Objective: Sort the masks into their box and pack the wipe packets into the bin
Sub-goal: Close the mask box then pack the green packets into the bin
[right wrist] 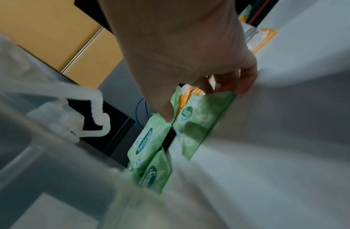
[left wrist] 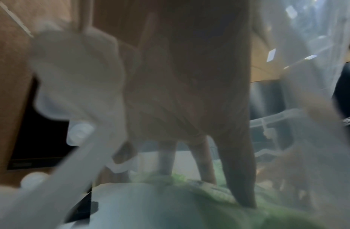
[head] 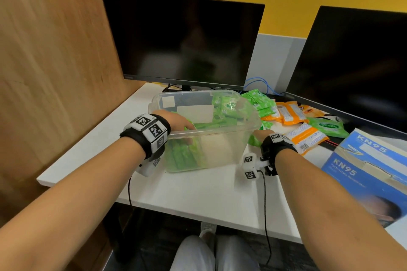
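Note:
A clear plastic bin (head: 211, 133) stands mid-desk with several green wipe packets (head: 182, 156) stacked inside. My left hand (head: 180, 122) reaches into it, and in the left wrist view its straight fingers (left wrist: 203, 162) press down on the green packets (left wrist: 209, 190). My right hand (head: 263, 133) is low beside the bin's right wall, pinching a green wipe packet (head: 254, 141) at desk level. The right wrist view shows that hand (right wrist: 205, 102) with thumb and fingers on the held green packet (right wrist: 201, 124). A blue KN95 mask box (head: 370, 169) sits at the right. No loose masks show.
Orange wipe packets (head: 288, 114) and more green ones (head: 326, 126) lie scattered right of the bin. Two dark monitors (head: 182, 42) stand behind, with blue cables (head: 257, 82) between them. A wooden partition (head: 55, 61) walls the left side. My legs show below the desk's front edge.

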`<state>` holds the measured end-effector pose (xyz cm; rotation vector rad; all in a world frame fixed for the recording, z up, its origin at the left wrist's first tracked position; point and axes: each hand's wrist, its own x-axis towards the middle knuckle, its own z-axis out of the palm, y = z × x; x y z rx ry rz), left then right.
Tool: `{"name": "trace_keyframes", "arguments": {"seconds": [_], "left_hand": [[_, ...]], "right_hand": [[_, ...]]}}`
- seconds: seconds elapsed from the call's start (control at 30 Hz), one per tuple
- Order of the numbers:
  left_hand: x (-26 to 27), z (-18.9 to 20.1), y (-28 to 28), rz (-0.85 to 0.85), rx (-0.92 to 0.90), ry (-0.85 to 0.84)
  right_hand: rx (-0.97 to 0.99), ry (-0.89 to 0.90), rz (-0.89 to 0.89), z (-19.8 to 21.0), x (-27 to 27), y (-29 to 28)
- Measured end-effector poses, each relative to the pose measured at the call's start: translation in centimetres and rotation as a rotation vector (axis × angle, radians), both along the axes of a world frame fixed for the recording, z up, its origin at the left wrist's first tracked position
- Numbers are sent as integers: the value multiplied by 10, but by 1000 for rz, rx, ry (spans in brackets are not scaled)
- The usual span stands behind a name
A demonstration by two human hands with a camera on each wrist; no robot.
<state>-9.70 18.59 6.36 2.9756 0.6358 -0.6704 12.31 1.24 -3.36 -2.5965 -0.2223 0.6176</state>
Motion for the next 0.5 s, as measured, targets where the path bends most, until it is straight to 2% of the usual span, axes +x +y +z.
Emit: {"name": "trace_keyframes", "arguments": {"seconds": [0.1, 0.13, 0.23, 0.33, 0.43, 0.5], "left_hand": [[1, -3, 1, 4, 20, -8], [1, -4, 2, 5, 24, -9], [3, -5, 4, 6, 29, -12], [4, -6, 5, 5, 16, -21], [3, -5, 5, -4, -6, -25], [4, -4, 4, -11, -18, -21]], "right_hand": [[-69, -79, -5, -33, 21, 4], [-11, -61, -29, -33, 18, 4], [65, 0, -6, -12, -1, 1], [41, -46, 21, 3, -2, -2], [251, -80, -60, 13, 5, -2], [468, -271, -185, 29, -1, -5]]}}
